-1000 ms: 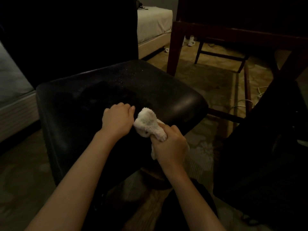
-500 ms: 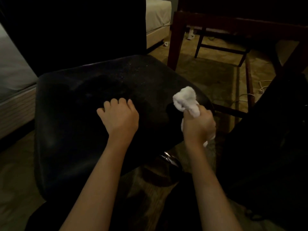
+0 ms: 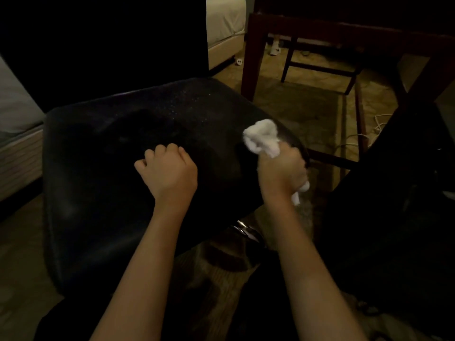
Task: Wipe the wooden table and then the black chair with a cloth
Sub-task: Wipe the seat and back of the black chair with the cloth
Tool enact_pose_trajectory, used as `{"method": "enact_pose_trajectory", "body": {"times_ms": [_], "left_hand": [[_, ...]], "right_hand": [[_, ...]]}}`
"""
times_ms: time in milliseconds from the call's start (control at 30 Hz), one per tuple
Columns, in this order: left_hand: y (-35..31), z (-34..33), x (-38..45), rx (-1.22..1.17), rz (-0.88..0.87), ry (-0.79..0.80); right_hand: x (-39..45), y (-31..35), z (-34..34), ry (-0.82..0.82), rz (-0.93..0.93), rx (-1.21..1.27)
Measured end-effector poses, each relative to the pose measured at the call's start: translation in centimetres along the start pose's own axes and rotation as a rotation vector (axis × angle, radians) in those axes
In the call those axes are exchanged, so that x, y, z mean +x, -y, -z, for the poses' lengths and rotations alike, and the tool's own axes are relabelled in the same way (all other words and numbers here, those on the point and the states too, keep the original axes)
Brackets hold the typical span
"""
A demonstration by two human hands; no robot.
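Right hand [image 3: 282, 172]: the bunched white cloth [image 3: 262, 137] is gripped at the black chair [image 3: 103, 183] seat's right edge.
Left hand [image 3: 170, 174]: rested on the seat, fingers curled, nothing held.

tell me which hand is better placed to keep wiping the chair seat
Right. The right hand already grips the white cloth, at the right edge of the black chair seat. The left hand rests on the seat, fingers curled, holding nothing, probably steadying it.

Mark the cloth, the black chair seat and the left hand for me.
cloth [image 3: 262, 137], head view, on the bunched white end above the right hand's grip.
black chair seat [image 3: 103, 173], head view, on bare cushion.
left hand [image 3: 170, 172], head view, on its back.
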State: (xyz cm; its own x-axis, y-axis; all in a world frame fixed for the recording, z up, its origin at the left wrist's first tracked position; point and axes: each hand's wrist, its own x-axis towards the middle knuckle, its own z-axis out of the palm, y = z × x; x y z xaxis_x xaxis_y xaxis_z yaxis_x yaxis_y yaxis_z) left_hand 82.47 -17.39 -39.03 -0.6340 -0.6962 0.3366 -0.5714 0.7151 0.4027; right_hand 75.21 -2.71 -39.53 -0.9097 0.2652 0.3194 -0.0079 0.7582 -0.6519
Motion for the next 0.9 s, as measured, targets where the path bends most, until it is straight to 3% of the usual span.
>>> {"method": "enact_pose_trajectory", "body": {"times_ms": [133,267,433,600,700,900], "left_hand": [[-0.7,-0.4,0.4,0.165,0.043,0.068],[-2.1,-0.3,0.6,0.151,0.077,0.132],[-2.5,-1.1,-0.1,0.049,0.059,-0.014],[-4.6,-2.3,1.7,0.071,0.169,0.035],[-4.0,-2.9,1.7,0.007,0.162,-0.022],[-5.3,-2.7,0.9,-0.024,0.147,-0.062]], "right_hand": [[-6.5,1.4,0.1,0.163,0.363,0.113],[-2.0,0.4,0.7,0.214,0.44,-0.067],[3.9,-0.4,0.2,0.083,0.078,-0.009],[-2.3,1.0,0.2,0.18,0.211,0.052],[0.9,-0.4,0.2,0.211,0.294,-0.044],[10.3,0.3,-1.3,0.099,0.01,-0.069]]}}
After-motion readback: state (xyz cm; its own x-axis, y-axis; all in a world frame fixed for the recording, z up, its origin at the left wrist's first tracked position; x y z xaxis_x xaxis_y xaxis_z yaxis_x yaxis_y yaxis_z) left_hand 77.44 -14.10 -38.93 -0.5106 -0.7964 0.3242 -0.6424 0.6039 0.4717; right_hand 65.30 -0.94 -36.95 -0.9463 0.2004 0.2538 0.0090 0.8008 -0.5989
